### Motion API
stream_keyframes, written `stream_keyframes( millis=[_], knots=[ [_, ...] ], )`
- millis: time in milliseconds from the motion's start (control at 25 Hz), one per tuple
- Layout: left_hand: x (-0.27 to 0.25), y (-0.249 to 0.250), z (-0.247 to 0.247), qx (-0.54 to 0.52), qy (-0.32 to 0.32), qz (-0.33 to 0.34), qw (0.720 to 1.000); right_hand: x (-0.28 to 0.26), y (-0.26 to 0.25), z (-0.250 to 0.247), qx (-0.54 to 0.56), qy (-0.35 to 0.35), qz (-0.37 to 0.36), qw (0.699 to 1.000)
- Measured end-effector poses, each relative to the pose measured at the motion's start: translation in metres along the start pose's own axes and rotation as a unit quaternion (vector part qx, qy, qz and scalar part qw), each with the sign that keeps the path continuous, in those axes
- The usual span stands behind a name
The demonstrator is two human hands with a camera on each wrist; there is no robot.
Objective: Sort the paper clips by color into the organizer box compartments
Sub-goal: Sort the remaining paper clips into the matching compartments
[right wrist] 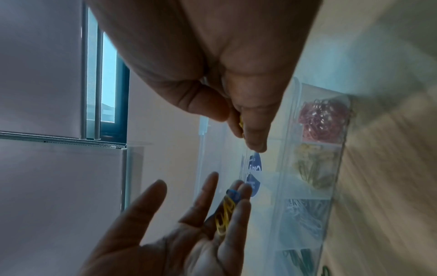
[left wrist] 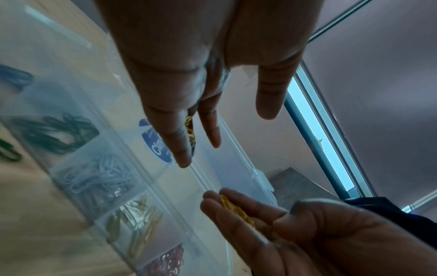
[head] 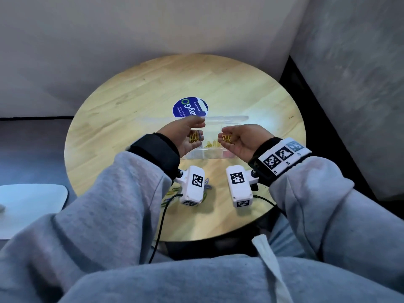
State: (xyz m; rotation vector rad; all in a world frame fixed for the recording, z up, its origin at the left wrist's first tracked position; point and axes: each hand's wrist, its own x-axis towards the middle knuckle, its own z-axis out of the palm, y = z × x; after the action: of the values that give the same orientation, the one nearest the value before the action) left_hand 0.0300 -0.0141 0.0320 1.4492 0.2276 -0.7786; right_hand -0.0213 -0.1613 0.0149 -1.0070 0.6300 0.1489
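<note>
I see both hands raised palm-up above the organizer box [head: 238, 119], fingertips facing each other with a small gap between. The left hand [head: 185, 136] lies fairly flat, fingers loosely extended, yellow paper clips [head: 194, 136] cradled on them. The right hand's [head: 240, 139] grip is narrow, thumb and curled fingers pinching more yellow clips [head: 226, 138]. The box sits mid-table [head: 131, 101], lid open away from me; its yellow compartment [head: 211, 144] lies directly under the gap. Loose clips [head: 172, 191] lie near the table's near edge, under my left wrist.
</note>
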Motion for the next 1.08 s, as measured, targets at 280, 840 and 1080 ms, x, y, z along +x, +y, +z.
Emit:
stream_keyframes(
  millis=[280, 840, 1080],
  knots=[
    [0.014, -0.001, 0.018, 0.018, -0.045, -0.018, 0.999, 0.012, 0.0, 0.001, -0.035, -0.013, 0.013, 0.999],
    [-0.016, -0.025, -0.073, 0.135, 0.135, -0.019, 0.981, 0.007, 0.02, -0.004, -0.449, 0.025, -0.15, 0.881],
    [-0.004, -0.035, -0.091, 0.159, 0.263, 0.005, 0.952, 0.025, 0.019, 0.011, -0.782, 0.014, -0.201, 0.59]
  ],
)
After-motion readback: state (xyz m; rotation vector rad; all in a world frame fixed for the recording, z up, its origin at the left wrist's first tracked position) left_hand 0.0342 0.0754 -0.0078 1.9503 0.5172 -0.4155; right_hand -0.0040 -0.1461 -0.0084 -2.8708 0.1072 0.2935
